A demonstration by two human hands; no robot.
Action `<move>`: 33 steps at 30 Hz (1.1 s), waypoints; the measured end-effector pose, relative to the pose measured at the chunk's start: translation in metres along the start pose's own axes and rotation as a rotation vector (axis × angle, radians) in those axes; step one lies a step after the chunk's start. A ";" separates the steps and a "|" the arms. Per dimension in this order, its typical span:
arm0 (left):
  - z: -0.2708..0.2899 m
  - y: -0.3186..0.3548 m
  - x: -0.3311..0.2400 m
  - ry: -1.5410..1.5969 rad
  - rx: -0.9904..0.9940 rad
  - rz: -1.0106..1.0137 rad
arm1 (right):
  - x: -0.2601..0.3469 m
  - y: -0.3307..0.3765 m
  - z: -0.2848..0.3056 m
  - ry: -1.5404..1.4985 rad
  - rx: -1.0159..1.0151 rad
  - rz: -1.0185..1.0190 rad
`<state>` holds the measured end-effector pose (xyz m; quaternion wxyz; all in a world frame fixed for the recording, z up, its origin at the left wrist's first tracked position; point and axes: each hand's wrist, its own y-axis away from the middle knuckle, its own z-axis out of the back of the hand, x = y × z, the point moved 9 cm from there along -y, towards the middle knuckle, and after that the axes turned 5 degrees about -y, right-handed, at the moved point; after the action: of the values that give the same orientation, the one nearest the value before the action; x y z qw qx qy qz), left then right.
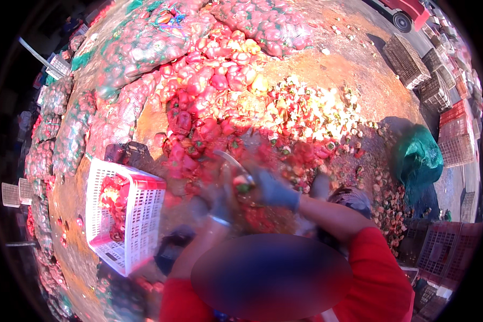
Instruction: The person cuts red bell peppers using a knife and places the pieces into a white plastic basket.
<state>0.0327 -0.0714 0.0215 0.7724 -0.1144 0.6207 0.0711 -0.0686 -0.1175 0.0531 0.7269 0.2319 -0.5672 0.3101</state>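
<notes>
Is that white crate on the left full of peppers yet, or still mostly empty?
Partly filled. The white crate holds red peppers piled at one end, and bare lattice wall shows above them. How deep the pile goes cannot be told.

Single head view, fisheye, worn high, tilted steeply down and forward. Near: own forearms enter from lower edge, hands close under lens. Far: red pepper pile (209,91) at top. White crate (124,214) left, stacked crates (440,91) right. Rim bends, corners black.
</notes>
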 end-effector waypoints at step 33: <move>0.331 0.013 0.096 0.356 -0.835 -0.006 | -0.057 0.037 0.195 0.619 -0.541 -0.278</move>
<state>0.3629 0.0253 -0.0064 0.5416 -0.4284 0.6617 0.2921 -0.2368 -0.2364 0.0462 0.9321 0.0033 -0.3466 0.1045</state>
